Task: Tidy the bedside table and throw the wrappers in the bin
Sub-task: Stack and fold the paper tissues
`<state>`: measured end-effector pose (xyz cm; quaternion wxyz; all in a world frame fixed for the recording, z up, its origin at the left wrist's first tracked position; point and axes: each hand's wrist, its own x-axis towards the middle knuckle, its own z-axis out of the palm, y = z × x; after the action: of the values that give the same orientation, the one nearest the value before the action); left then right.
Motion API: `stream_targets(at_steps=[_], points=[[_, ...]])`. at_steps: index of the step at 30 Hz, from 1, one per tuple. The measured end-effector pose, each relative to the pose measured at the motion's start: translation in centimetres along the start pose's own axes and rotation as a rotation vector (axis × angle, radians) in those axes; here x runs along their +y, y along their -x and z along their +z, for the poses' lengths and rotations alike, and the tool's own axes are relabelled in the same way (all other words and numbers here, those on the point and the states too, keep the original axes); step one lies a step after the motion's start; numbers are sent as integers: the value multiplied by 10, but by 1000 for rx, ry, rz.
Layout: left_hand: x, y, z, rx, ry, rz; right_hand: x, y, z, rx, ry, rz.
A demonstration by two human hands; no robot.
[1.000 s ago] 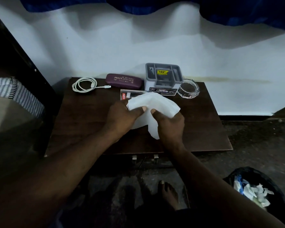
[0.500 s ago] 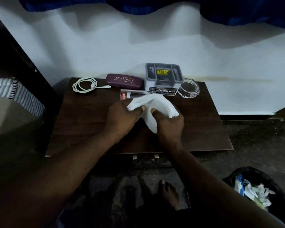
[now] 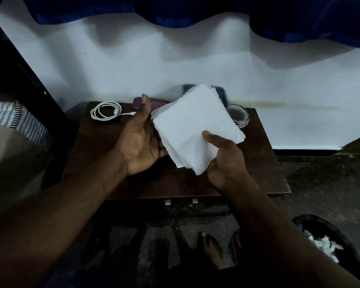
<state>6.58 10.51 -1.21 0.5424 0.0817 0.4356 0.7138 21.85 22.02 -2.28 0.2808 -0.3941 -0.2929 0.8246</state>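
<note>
- Fingers of right hand [image 3: 227,161] closed on the near corner of the white paper [image 3: 193,125], thumb pressed on top: a one-corner pinch.
- Palm of left hand [image 3: 139,142] turned up beside it, thumb straight and clear of the sheet, fingers slipped under the left edge; reads as support, not a grip.
- Paper itself: a loose folded stack, raised above the bench [image 3: 262,167], tilted toward the camera, edges uneven.
- Behind, on the bench: coiled white cable [image 3: 106,111], purple glasses case [image 3: 154,101], grey organiser [image 3: 221,93] mostly hidden by the paper, glass dish [image 3: 239,115].
- Down on the floor at the right: dark bin [image 3: 316,219], crumpled wrappers [image 3: 324,246] already inside; well apart from the raised paper.
- Likely slip: layers sliding out of the single pinch on the swing to the bin, then scattering on the floor.
- Likely miss: light sheet drifting past the rim if let go from high up; safer low, over the opening.
- Minor risk: an elbow or trailing edge catching the glass dish at the back of the bench.
- Dim light: makes stray scraps on the dark floor easy to overlook.
</note>
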Motion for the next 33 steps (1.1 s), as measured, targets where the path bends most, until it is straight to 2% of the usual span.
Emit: stream_targets(at_steps=[2,4,7,10,15,18,21,28,31,33], points=[[-9,3,8,-57,51,-2,1,4,2,17,-40,55],[-15,5,18,-95,83,9,3,6,7,62,-41,33],[-20,2,22,-20,1,42,8,10,12,83,-25,23],[-19,-1,21,104,-30,75,3,16,13,18,28,18],[2,-1,8,158,-163,49,-36,-1,-10,-183,141,-125],[6,0,-2,142,-245,15,-51,-5,-18,-317,336,-56],[1,1,1,182,-322,44,-37,-6,-14,-394,509,-24],[-2,3,2,174,-374,306,-16,-13,5,-192,498,-382],[-15,2,-13,120,-453,260,-4,-17,-3,-201,512,-367],[-28,1,-24,152,-564,212,6,-19,-9,-191,579,-364]])
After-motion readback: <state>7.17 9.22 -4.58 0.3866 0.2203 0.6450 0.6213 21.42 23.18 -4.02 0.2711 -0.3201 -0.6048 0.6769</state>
